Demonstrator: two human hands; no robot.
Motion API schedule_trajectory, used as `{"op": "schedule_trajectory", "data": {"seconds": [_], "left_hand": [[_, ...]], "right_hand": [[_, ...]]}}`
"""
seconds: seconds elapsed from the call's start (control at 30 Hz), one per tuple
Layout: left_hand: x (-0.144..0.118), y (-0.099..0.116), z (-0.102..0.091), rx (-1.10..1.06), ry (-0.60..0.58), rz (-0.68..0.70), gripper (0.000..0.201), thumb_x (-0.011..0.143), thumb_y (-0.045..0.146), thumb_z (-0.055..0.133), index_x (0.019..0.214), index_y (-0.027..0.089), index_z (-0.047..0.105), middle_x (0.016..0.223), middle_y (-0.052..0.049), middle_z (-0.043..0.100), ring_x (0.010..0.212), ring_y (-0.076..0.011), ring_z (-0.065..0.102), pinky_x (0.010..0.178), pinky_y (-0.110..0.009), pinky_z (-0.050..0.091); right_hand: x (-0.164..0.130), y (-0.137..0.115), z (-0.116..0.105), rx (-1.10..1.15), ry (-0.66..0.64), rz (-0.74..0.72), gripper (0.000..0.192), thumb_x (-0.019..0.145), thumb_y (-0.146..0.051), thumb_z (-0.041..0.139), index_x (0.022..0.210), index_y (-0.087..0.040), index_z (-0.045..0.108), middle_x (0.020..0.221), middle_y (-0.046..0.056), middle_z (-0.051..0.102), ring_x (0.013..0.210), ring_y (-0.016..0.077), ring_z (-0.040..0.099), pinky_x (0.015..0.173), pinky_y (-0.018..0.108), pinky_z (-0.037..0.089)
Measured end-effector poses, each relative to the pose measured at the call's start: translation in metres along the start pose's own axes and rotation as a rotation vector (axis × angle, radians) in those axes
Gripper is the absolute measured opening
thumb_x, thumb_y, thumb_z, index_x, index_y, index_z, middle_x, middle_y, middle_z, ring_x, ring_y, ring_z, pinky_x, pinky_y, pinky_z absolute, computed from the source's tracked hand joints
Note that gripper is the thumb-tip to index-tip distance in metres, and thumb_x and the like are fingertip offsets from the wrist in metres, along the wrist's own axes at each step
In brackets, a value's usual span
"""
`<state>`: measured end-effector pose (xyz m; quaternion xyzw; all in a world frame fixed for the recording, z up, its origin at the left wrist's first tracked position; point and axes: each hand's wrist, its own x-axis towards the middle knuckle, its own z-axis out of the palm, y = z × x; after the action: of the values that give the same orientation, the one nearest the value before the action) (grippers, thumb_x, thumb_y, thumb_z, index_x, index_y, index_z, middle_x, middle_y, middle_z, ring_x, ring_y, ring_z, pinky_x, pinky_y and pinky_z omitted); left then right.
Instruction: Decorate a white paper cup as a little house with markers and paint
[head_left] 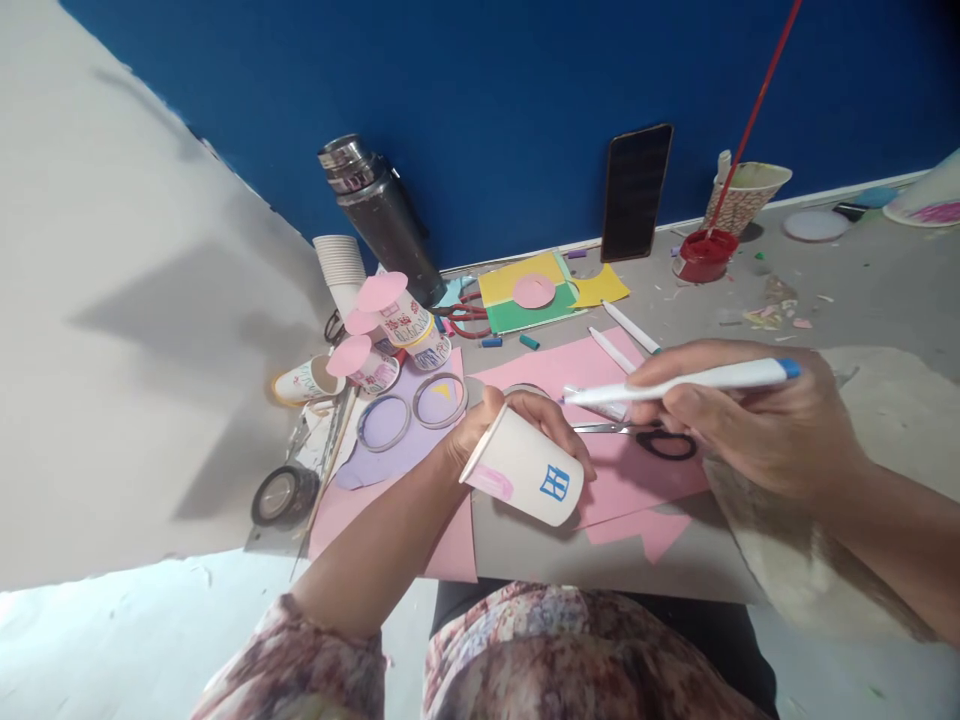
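Note:
My left hand (pixel 541 420) is wrapped round a white paper cup (pixel 529 455), tilted on its side with its rim to the left. The cup carries a blue window drawing and a pink patch near the rim. In my right hand (pixel 757 420) is a white marker pen (pixel 697 380) with a blue end at the right; its tip points left, above the cup and apart from it. Black-handled scissors (pixel 666 444) lie below the pen on pink paper (pixel 637 490). Two more white markers (pixel 628 325) rest behind my right hand.
Decorated cups with pink paper tops (pixel 382 292) stand at the left beside stacked cups (pixel 339 262) and a dark flask (pixel 390 220). Tape rings (pixel 384 424) lie on purple paper. A phone (pixel 637 195) leans on the blue wall, left of a red pot (pixel 706 256).

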<state>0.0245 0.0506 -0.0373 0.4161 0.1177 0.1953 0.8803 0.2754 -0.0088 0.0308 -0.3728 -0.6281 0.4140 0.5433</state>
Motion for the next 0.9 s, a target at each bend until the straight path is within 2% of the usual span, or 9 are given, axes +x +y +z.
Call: {"op": "schedule_trajectory", "data": {"seconds": [0.07,0.13,0.23,0.3,0.37,0.5,0.7,0.8,0.9], "left_hand": [[0.000,0.004,0.001,0.045,0.026,-0.007,0.091,0.058,0.100,0.067,0.084,0.013,0.078,0.083,-0.021,0.079,0.081,-0.0396,0.078,0.073,-0.048,0.060],[0.000,0.009,0.003,0.052,0.070,-0.019,0.091,0.060,0.099,0.067,0.084,0.013,0.077,0.083,-0.022,0.079,0.077,-0.0371,0.077,0.070,-0.046,0.061],[0.001,0.014,0.007,0.018,0.104,-0.041,0.090,0.068,0.098,0.062,0.091,0.012,0.076,0.084,-0.021,0.079,0.071,-0.0324,0.076,0.061,-0.039,0.059],[0.001,0.016,0.008,0.005,0.134,-0.003,0.089,0.072,0.096,0.061,0.094,0.011,0.076,0.085,-0.020,0.079,0.067,-0.0291,0.074,0.056,-0.034,0.057],[0.002,0.016,0.008,0.013,0.183,0.063,0.088,0.074,0.094,0.061,0.094,0.010,0.076,0.085,-0.020,0.078,0.066,-0.0267,0.074,0.057,-0.032,0.056],[0.002,0.018,0.008,-0.011,0.238,0.099,0.084,0.075,0.091,0.064,0.093,0.010,0.077,0.086,-0.019,0.077,0.070,-0.0259,0.074,0.064,-0.033,0.058],[0.000,0.021,0.010,-0.019,0.312,0.165,0.077,0.075,0.081,0.074,0.100,0.008,0.078,0.094,-0.017,0.076,0.078,-0.0275,0.074,0.069,-0.034,0.059],[-0.003,0.026,0.012,0.060,0.357,0.223,0.072,0.076,0.074,0.079,0.111,0.011,0.078,0.104,-0.016,0.075,0.085,-0.0296,0.074,0.075,-0.037,0.059],[-0.005,0.034,0.012,0.227,0.430,0.292,0.069,0.074,0.066,0.084,0.121,0.016,0.075,0.110,-0.013,0.072,0.090,-0.0274,0.072,0.075,-0.033,0.057]], "right_hand": [[0.003,0.003,-0.001,-0.164,0.078,0.040,0.018,0.092,-0.039,0.080,0.103,-0.026,0.085,0.088,0.004,0.084,0.060,0.0150,0.071,0.047,0.024,0.054],[0.008,0.009,-0.002,-0.282,0.065,0.050,0.024,0.092,-0.043,0.079,0.108,-0.027,0.083,0.107,0.006,0.085,0.068,0.0169,0.075,0.051,0.026,0.058],[0.017,0.025,-0.006,-0.415,-0.021,0.007,0.027,0.095,-0.043,0.075,0.115,-0.026,0.081,0.119,0.007,0.082,0.090,0.0236,0.079,0.072,0.034,0.065],[0.022,0.038,-0.009,-0.543,-0.054,-0.073,0.027,0.097,-0.039,0.070,0.118,-0.025,0.079,0.119,0.009,0.081,0.104,0.0280,0.077,0.091,0.041,0.063],[0.024,0.052,-0.010,-0.685,-0.075,-0.154,0.029,0.099,-0.036,0.066,0.121,-0.022,0.077,0.120,0.013,0.079,0.112,0.0322,0.073,0.099,0.048,0.059],[0.025,0.071,-0.011,-0.852,-0.173,-0.227,0.029,0.102,-0.029,0.059,0.125,-0.021,0.074,0.119,0.015,0.078,0.112,0.0326,0.070,0.097,0.049,0.058],[0.024,0.083,-0.009,-0.920,-0.206,-0.191,0.034,0.101,-0.025,0.058,0.131,-0.018,0.072,0.119,0.015,0.076,0.110,0.0321,0.067,0.096,0.049,0.057],[0.024,0.085,-0.006,-0.921,-0.203,-0.156,0.032,0.096,-0.024,0.065,0.125,-0.019,0.076,0.116,0.014,0.077,0.106,0.0324,0.067,0.095,0.051,0.057],[0.025,0.083,-0.007,-0.913,-0.171,-0.134,0.024,0.093,-0.025,0.068,0.114,-0.022,0.080,0.115,0.013,0.078,0.106,0.0324,0.069,0.095,0.050,0.057]]}}
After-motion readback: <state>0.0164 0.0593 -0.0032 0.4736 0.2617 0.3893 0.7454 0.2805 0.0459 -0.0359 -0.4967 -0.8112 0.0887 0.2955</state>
